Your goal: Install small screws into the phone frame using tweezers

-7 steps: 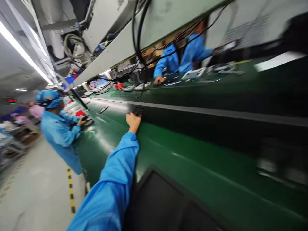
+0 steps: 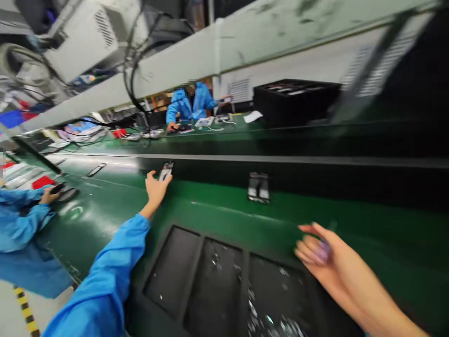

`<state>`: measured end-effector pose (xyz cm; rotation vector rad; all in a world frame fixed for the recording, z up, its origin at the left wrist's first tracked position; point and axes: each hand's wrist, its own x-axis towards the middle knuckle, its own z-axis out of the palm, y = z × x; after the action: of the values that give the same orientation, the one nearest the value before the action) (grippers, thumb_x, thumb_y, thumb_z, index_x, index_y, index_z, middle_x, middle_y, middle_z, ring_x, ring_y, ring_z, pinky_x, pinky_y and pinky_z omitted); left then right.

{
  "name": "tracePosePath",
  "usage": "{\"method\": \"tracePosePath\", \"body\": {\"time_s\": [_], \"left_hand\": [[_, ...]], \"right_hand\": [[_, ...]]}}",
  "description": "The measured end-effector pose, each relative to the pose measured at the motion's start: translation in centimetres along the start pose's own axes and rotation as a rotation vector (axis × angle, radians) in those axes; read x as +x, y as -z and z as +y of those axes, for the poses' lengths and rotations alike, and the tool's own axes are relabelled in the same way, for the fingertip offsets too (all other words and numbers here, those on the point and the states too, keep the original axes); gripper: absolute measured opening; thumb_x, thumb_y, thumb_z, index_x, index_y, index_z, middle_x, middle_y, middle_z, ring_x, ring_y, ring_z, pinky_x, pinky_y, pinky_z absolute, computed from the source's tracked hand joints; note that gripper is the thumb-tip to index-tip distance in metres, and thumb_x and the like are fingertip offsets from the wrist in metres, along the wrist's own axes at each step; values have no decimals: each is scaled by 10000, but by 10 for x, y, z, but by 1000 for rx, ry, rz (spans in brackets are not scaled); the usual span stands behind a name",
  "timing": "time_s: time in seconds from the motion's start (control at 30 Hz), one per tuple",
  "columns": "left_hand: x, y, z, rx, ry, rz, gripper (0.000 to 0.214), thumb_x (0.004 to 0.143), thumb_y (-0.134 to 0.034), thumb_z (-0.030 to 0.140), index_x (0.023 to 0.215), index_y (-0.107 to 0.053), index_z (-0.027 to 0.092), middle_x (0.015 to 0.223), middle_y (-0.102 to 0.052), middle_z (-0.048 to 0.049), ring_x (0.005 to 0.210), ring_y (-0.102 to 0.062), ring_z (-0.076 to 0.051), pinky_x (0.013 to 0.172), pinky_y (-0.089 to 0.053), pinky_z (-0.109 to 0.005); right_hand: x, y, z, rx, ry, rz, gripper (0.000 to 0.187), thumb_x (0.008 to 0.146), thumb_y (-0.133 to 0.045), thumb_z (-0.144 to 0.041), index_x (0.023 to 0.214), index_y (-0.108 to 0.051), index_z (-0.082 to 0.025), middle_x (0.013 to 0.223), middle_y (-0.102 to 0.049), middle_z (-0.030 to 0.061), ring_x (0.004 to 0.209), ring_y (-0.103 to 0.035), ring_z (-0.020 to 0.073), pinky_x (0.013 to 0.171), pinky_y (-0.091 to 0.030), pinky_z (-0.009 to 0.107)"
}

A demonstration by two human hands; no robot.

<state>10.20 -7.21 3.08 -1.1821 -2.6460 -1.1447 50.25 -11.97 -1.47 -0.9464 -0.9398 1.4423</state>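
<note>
My left hand [image 2: 156,188] reaches out over the green bench, its thumb and fingers around the near end of a phone part [image 2: 166,170]. That part is slim, with a dark rim and a pale middle, at the edge of the black strip. My right hand [image 2: 328,260] hovers over the bench at the right, fingers curled in, a purple cover on one finger. What it holds, if anything, is blurred. Two similar phone parts [image 2: 258,187] lie side by side between my hands. Below them sits a black tray [image 2: 200,262] with compartments; small shiny pieces lie in it.
Another phone part [image 2: 96,170] lies further left on the green bench [image 2: 115,201]. A co-worker in blue [image 2: 21,234] handles a dark item at the left. Across the bench are another person [image 2: 191,103] and a black box [image 2: 294,100]. Cables [image 2: 131,79] hang from the shelf above.
The view has swung right and down, so the tray's compartments and my right hand now show. My left hand stays out at the phone part, whose pale middle is now visible.
</note>
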Motion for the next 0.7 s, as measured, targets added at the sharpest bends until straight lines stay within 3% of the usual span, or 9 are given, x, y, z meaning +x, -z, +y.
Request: {"method": "tracePosePath", "body": {"time_s": [0.07, 0.17, 0.2, 0.27, 0.33, 0.4, 0.47, 0.57, 0.7], "left_hand": [[-59, 31, 0, -51, -78, -60, 730, 811, -752, 454, 1409, -467, 147, 997, -593, -43, 941, -616, -217, 926, -513, -387], [-178, 77, -16, -109, -201, -181, 699, 642, -788, 511, 1253, -609, 221, 938, -563, -11, 878, -603, -227, 820, -532, -354], [-220, 86, -23, -149, -271, -225, 668, 650, -772, 506, 1239, -615, 231, 957, -556, -21, 883, -602, -235, 788, -538, -357], [-295, 90, -33, -154, -309, -249, 606, 704, -742, 450, 1267, -605, 271, 998, -539, -37, 936, -598, -255, 798, -546, -392], [-343, 78, -33, -116, -352, -247, 497, 723, -746, 396, 1191, -639, 270, 991, -521, -51, 965, -583, -276, 923, -518, -512], [-363, 62, -24, -43, -445, -198, 415, 701, -790, 361, 1088, -684, 251, 909, -488, -38, 924, -560, -276, 1081, -365, -657], [-364, 51, -12, 75, -493, -132, 416, 674, -838, 359, 1049, -712, 234, 860, -457, -28, 888, -526, -274, 1117, -234, -731], [-355, 52, -3, 218, -541, -125, 389, 789, -782, 456, 1103, -719, 235, 877, -472, -54, 921, -497, -297, 1038, -251, -766], [-336, 72, -11, 264, -788, -273, 475, 967, -552, 564, 1250, -663, 199, 1023, -538, -118, 1036, -508, -321, 1040, -289, -708]], "right_hand": [[-4, 3, 4, 49, -85, 62, 462, 669, -837, -621, 708, -643, -203, 534, -285, -69, 434, -287, 83, 384, -291, 233], [-3, 2, 16, -8, -59, 96, 604, 584, -853, -704, 782, -666, -164, 614, -428, -29, 520, -391, 91, 454, -366, 216], [-3, 1, 19, -35, -44, 93, 644, 579, -835, -741, 801, -671, -159, 639, -456, -17, 547, -419, 100, 472, -385, 219], [-3, 1, 21, -98, -18, 75, 693, 589, -779, -804, 799, -670, -153, 631, -446, -19, 550, -422, 107, 478, -390, 225], [-3, 4, 20, -172, 3, 46, 715, 621, -697, -856, 746, -650, -154, 569, -364, -49, 500, -359, 97, 458, -365, 230], [-6, 8, 14, -260, 23, 8, 731, 657, -605, -895, 694, -616, -165, 522, -285, -74, 458, -282, 87, 431, -317, 232], [-10, 13, 7, -360, 38, -37, 739, 679, -545, -911, 701, -598, -175, 502, -296, -73, 440, -282, 88, 422, -295, 236], [-20, 22, 0, -523, 29, -124, 697, 690, -580, -875, 734, -591, -179, 543, -464, -23, 461, -414, 110, 448, -356, 247], [-33, 30, 3, -725, -26, -163, 550, 803, -586, -726, 652, -542, -200, 531, -544, 11, 421, -468, 138, 438, -370, 272]]}}
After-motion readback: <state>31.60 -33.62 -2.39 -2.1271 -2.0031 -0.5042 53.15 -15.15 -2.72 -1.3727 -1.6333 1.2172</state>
